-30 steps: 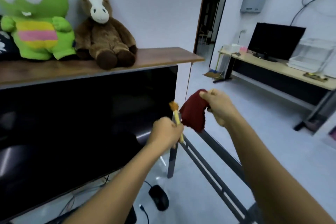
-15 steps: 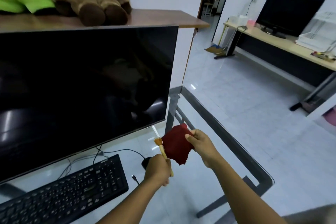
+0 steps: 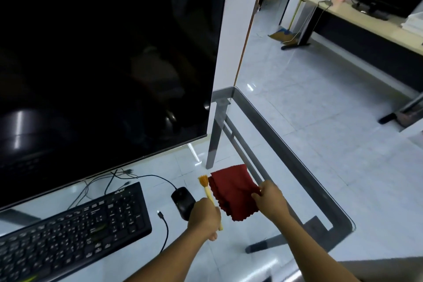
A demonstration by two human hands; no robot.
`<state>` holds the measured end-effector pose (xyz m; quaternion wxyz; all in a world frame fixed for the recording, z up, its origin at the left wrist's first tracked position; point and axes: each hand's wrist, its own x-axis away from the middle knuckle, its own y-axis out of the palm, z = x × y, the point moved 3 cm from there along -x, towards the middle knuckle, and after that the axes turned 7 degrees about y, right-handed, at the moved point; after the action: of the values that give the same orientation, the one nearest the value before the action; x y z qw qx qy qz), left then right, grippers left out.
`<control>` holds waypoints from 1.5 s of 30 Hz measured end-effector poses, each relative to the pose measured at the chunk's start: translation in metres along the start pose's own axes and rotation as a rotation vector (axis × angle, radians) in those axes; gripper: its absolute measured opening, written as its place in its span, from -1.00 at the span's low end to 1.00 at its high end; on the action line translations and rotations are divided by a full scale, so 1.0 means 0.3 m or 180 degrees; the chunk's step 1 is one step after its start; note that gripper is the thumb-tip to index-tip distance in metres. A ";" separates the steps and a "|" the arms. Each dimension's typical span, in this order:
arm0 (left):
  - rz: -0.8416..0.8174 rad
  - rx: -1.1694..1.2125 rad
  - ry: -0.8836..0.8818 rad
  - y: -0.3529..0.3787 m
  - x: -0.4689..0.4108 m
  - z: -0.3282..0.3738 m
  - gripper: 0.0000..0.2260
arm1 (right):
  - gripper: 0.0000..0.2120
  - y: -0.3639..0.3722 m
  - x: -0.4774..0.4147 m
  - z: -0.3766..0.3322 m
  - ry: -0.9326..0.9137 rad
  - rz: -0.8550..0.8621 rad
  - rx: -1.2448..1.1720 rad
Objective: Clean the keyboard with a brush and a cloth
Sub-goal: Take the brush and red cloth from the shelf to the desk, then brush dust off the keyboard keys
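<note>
I see the keyboard (image 3: 71, 231) at lower left on the glass desk (image 3: 297, 160), its long axis running from lower left up to upper right, below the monitor (image 3: 103, 64). The mouse (image 3: 183, 201) sits just beside its right end. My left hand (image 3: 204, 217) is fisted round the brush (image 3: 207, 188), bristles up and tilted away from the keys. My right hand (image 3: 271, 201) pinches the red cloth (image 3: 233, 192), which hangs above the glass. The keyboard lies left of both hands, so I judge the left, brush-bearing hand the nearer; it need only swing left over the mouse and tip the bristles down.
</note>
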<state>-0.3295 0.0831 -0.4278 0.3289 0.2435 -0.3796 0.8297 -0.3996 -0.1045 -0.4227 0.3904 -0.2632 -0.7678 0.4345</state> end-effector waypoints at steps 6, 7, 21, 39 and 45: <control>-0.0219 -0.0251 0.0068 -0.010 -0.026 -0.001 -0.74 | -0.74 0.018 0.057 -0.170 -0.1038 0.0868 0.0246; -0.0277 -0.0354 0.0095 -0.017 -0.026 0.003 -0.73 | -0.80 0.027 0.068 -0.199 -0.1142 0.0810 0.0152; 0.1099 -0.0651 0.1460 -0.441 0.101 -0.249 -0.60 | -0.87 0.233 0.167 -0.321 -0.0261 -0.0539 0.0550; 0.2269 -0.0754 0.1450 -0.886 0.375 -0.946 -0.52 | -0.89 0.338 0.735 -1.018 -0.1251 -0.0697 -0.1531; 0.2365 -0.0590 0.1618 -0.970 0.443 -1.186 -0.26 | -0.91 0.462 0.860 -1.107 -0.1419 -0.0943 -0.2280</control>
<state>-0.2601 0.5565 -0.4153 0.1121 -0.1507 -0.4210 0.8874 -0.2592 0.3078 -0.3425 0.1577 -0.1688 -0.9647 0.1267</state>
